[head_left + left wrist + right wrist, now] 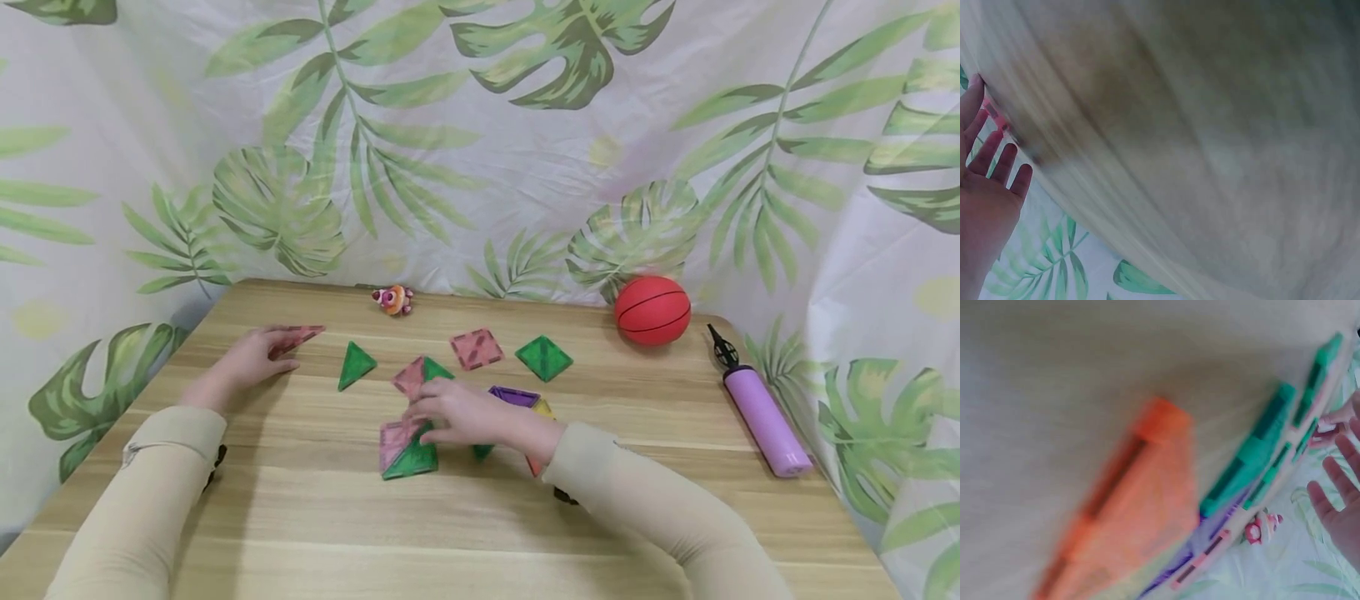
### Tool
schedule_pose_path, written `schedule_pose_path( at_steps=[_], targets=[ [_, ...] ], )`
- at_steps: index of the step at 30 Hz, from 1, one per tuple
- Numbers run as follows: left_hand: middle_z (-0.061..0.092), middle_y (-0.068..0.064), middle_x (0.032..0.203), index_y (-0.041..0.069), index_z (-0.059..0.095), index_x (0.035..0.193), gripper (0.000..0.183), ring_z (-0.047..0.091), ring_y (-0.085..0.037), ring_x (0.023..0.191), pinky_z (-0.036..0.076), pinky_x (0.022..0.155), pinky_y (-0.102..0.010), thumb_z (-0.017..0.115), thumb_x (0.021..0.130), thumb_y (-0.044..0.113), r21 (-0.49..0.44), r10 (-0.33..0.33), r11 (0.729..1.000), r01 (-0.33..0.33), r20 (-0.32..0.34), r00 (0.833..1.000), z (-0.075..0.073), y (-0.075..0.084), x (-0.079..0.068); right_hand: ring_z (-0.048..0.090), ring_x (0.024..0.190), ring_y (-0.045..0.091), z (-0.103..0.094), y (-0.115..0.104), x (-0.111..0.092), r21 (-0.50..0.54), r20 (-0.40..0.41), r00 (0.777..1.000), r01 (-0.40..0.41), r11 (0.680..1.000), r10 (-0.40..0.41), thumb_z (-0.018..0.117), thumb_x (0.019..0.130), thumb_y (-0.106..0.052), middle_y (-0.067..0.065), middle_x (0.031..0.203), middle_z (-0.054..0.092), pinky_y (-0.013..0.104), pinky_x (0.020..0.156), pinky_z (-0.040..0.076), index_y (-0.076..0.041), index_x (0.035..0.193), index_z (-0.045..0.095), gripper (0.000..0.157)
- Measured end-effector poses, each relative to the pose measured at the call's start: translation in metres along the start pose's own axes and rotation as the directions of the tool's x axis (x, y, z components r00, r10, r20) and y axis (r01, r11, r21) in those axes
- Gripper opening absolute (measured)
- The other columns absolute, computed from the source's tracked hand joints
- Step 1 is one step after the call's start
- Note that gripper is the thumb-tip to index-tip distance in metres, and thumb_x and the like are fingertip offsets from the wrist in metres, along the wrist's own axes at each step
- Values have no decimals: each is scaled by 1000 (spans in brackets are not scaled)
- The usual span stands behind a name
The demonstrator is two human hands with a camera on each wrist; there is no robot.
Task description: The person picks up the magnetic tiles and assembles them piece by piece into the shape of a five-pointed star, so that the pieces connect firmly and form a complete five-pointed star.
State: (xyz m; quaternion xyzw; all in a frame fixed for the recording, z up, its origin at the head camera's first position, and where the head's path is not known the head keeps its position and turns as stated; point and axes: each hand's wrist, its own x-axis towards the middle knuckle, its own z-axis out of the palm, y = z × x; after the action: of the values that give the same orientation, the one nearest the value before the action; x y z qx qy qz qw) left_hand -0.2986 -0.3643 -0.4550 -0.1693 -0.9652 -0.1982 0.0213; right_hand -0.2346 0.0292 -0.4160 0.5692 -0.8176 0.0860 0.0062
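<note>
My left hand (251,362) is at the far left of the table, its fingers reaching onto a pinkish-red translucent triangular tile (303,333). In the left wrist view the fingers look fairly straight beside the pink tile (996,117). My right hand (465,412) reaches leftward over the middle tiles, fingers extended and thumb apart. Its fingertips are at a pink tile (392,442) that lies against a green triangular tile (414,460). Just beyond the hand, a pink triangle (408,377) adjoins a green triangle (435,368), partly covered by the fingers.
A green triangle (356,365), a pink square (477,348) and a green square (544,358) lie farther back. Purple (515,397) and orange tiles (1141,500) are by the right wrist. A small toy figure (394,300), red ball (652,311) and purple hand pump (767,421) surround them.
</note>
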Motion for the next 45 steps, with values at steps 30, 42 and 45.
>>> schedule_pose_path(
  at_steps=[30, 42, 45],
  targets=[
    [48, -30, 127, 1, 55, 129, 49, 36, -56, 115, 27, 89, -71, 67, 87, 24, 88, -61, 995, 56, 59, 996, -3, 14, 3, 20, 142, 20, 29, 19, 92, 71, 168, 925, -355, 932, 340, 63, 84, -53, -5, 155, 25, 49, 109, 28, -27, 147, 34, 74],
    [52, -30, 125, 1, 61, 122, 48, 35, -53, 116, 24, 90, -69, 70, 85, 29, 52, -46, 998, 43, 54, 997, -1, 26, 0, 24, 140, 21, 36, 17, 93, -2, 182, 917, -361, 932, 356, 57, 85, -60, -7, 153, 29, 50, 110, 26, -26, 147, 33, 75],
    [55, -29, 122, 2, 62, 120, 49, 38, -52, 114, 26, 89, -68, 72, 83, 31, 65, -20, 998, 18, 35, 999, 1, 28, -2, 25, 140, 23, 36, 16, 93, -21, 180, 921, -348, 937, 346, 52, 89, -58, -6, 152, 30, 51, 110, 26, -25, 147, 34, 69]
  ],
)
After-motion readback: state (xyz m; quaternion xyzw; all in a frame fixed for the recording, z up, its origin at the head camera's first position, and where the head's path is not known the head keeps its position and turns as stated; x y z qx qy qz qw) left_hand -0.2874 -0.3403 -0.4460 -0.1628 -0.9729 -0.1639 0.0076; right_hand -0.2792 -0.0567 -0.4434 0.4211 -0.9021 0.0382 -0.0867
